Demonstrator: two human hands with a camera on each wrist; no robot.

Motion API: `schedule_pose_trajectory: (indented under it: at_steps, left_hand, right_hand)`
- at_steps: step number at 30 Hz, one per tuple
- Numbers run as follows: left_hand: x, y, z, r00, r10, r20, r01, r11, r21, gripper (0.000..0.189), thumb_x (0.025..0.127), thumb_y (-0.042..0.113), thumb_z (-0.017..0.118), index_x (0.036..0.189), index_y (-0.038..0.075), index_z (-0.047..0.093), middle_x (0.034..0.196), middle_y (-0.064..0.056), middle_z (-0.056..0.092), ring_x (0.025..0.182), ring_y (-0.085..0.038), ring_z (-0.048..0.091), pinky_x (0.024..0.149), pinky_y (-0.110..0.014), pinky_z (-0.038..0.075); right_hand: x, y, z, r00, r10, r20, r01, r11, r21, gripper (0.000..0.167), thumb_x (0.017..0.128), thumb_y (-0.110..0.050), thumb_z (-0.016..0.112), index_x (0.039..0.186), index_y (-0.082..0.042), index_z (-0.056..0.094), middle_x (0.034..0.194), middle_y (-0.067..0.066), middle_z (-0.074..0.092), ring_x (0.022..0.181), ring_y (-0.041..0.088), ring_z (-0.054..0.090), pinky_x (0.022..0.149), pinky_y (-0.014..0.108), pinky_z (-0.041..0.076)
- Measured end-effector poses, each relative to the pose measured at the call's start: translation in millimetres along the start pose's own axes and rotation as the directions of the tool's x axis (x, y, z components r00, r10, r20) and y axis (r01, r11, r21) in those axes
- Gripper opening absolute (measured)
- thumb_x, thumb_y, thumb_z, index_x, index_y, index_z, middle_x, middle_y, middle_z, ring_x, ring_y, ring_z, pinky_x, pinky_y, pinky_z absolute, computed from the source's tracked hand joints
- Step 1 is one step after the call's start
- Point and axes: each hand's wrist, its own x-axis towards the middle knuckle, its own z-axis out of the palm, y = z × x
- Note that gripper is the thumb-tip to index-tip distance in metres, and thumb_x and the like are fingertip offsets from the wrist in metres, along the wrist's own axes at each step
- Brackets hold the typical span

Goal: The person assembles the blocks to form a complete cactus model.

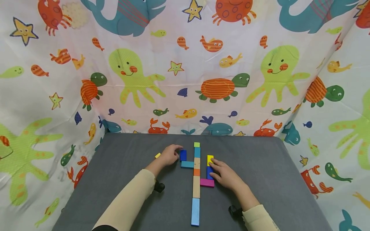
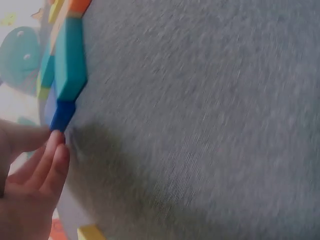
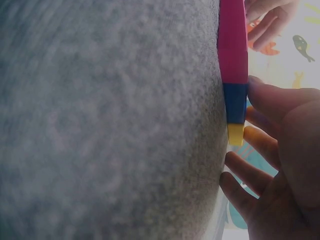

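Note:
A column of blocks lies on the grey table, with a light blue block (image 1: 195, 211) nearest me and a green block (image 1: 197, 144) at its far end. A teal block (image 1: 187, 164) juts left from it, and a dark blue block (image 1: 183, 155) stands at that one's outer end. My left hand (image 1: 169, 155) is beside the dark blue block, its fingertips at the block's edge; contact is unclear. To the right, a magenta block (image 1: 207, 183) juts out, with a blue block (image 1: 210, 172) and a yellow block (image 1: 210, 160) lined up beyond it. My right hand (image 1: 226, 175) rests spread fingers on these two.
A small yellow block (image 1: 157, 155) lies left of my left wrist, partly hidden by it. Orange (image 1: 197, 172) and plain wooden (image 1: 196, 187) blocks form the column's middle. Behind the table (image 1: 245, 147) hangs a curtain (image 1: 173, 122) printed with sea animals.

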Motion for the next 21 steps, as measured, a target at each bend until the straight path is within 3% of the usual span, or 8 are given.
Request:
schedule_pose_trajectory:
  at_steps: [3, 6, 12, 21]
  left_hand:
    - [-4.5, -4.8, -10.4, 0.995, -0.026, -0.099, 0.026, 1.0, 0.002, 0.046, 0.094, -0.003, 0.055, 0.137, 0.01, 0.062, 0.132, -0.012, 0.062, 0.098, -0.024, 0.058, 0.085, -0.039, 0.053]
    - [-10.1, -11.2, -22.6, 0.987, -0.068, -0.147, 0.069, 0.998, 0.002, 0.048, 0.09, -0.007, 0.054, 0.134, 0.009, 0.064, 0.13, -0.013, 0.062, 0.106, -0.027, 0.057, 0.094, -0.044, 0.052]
    - [-20.9, -33.1, -39.8, 0.99, -0.106, -0.098, 0.113, 0.991, 0.074, 0.054, 0.081, -0.01, 0.056, 0.13, 0.008, 0.067, 0.126, -0.014, 0.061, 0.107, -0.027, 0.057, 0.09, -0.043, 0.049]
    - [-34.2, -53.1, -47.2, 0.994, -0.105, -0.013, 0.106, 0.991, 0.077, 0.045, 0.083, -0.007, 0.062, 0.125, 0.008, 0.071, 0.123, -0.012, 0.063, 0.11, -0.027, 0.056, 0.096, -0.045, 0.047]
  right_hand:
    - [0.6, 0, 0, 1.0, -0.007, -0.003, 0.007, 1.0, 0.002, 0.058, 0.099, -0.037, 0.064, 0.15, -0.014, 0.049, 0.161, 0.01, 0.038, 0.145, 0.034, 0.041, 0.114, 0.053, 0.037]
    - [0.3, 0, 1, 1.0, -0.005, -0.008, 0.005, 1.0, 0.0, 0.058, 0.099, -0.037, 0.064, 0.15, -0.014, 0.05, 0.161, 0.01, 0.039, 0.144, 0.034, 0.041, 0.113, 0.053, 0.038]
    - [-0.7, 1, 0, 1.0, -0.01, -0.004, 0.01, 1.0, 0.001, 0.058, 0.099, -0.037, 0.064, 0.15, -0.014, 0.049, 0.161, 0.01, 0.038, 0.144, 0.034, 0.041, 0.114, 0.053, 0.038]
    - [-1.3, 0, 0, 1.0, -0.01, -0.006, 0.01, 1.0, -0.002, 0.058, 0.099, -0.036, 0.064, 0.15, -0.013, 0.05, 0.161, 0.011, 0.039, 0.144, 0.036, 0.041, 0.113, 0.054, 0.038]
